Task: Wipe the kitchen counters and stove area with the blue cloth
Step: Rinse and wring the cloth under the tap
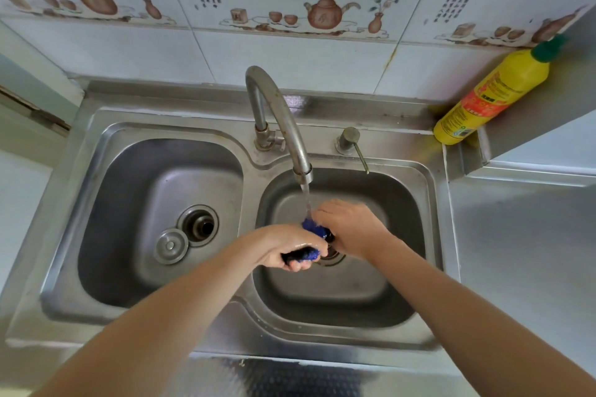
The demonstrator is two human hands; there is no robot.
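Blue cloth (314,229): twisted into a short roll over the right sink basin (335,300), long axis running from near-left up to far-right. Left hand (287,246) closed around the nearer end, right hand (350,227) closed around the farther end; both equally engaged, likely wringing or rinsing. Tap (277,116) runs water onto the roll's middle. Bench (522,251) to the right lies unwiped. Yellow bottle (490,93) in the far corner, red label unreadable. Wall-tile writing too small to read.

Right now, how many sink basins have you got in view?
2. The left basin holds a loose drain stopper beside its open drain. The right basin lies under the running faucet, where both hands wring the blue cloth.
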